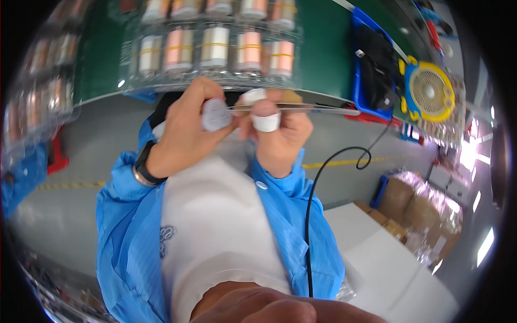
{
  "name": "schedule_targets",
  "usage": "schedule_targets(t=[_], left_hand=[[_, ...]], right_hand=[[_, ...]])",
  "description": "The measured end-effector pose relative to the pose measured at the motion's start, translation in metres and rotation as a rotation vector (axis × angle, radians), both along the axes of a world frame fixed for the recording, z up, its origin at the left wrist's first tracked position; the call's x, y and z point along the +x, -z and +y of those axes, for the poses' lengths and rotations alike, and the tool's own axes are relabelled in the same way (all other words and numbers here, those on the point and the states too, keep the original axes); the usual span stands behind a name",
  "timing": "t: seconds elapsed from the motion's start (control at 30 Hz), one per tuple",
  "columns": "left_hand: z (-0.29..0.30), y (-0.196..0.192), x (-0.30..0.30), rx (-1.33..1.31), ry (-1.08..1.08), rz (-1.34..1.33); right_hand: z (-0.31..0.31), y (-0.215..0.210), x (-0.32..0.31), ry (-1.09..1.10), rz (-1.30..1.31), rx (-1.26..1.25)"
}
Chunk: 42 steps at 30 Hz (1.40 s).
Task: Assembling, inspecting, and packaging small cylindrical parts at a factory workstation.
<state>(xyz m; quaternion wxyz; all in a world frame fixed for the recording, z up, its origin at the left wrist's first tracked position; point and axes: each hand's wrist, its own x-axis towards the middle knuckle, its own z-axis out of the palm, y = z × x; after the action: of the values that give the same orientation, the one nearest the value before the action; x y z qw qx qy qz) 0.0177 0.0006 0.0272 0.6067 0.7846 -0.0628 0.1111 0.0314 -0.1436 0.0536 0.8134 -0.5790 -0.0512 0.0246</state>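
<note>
My left hand (188, 132), with a dark watch on its wrist, is closed around a pale grey-white cylinder (216, 114). The cylinder's round end faces up, and the rest of it is hidden by my fingers. Close beside it, my right hand (285, 134) has its thumb and fingers pinched together. White wraps (266, 123) cover its thumb tip and one finger. Thin pale lines (323, 109) run from near the cylinder past my right fingers; I cannot make out what they are. Whatever my right fingers hold is too unclear to name.
Clear plastic trays (210, 78) of white and pink cylinders with yellow bands stand on the green bench (326, 54). Rightward are a blue tray (371, 102) with black items and a yellow-and-blue fan (431, 91). A black cable (311, 210) hangs beside my right arm. Cardboard boxes (420, 212) stand behind.
</note>
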Motion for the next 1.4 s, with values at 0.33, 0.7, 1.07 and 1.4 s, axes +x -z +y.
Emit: schedule_targets(t=[0.33, 0.7, 1.07, 1.4], left_hand=[[0.003, -0.015, -0.006, -0.115, 0.175, 0.21], [-0.01, 0.007, 0.002, 0.013, 0.054, 0.099], [-0.003, 0.02, -0.004, 0.053, 0.092, -0.082], [-0.001, 0.017, -0.004, 0.062, 0.085, -0.112]], right_hand=[[-0.027, 0.007, 0.012, 0.238, -0.035, -0.095], [-0.018, -0.002, -0.004, 0.195, -0.079, -0.034], [0.015, 0.005, -0.022, 0.059, -0.184, -0.229], [0.008, 0.015, -0.017, -0.029, -0.415, -0.423]])
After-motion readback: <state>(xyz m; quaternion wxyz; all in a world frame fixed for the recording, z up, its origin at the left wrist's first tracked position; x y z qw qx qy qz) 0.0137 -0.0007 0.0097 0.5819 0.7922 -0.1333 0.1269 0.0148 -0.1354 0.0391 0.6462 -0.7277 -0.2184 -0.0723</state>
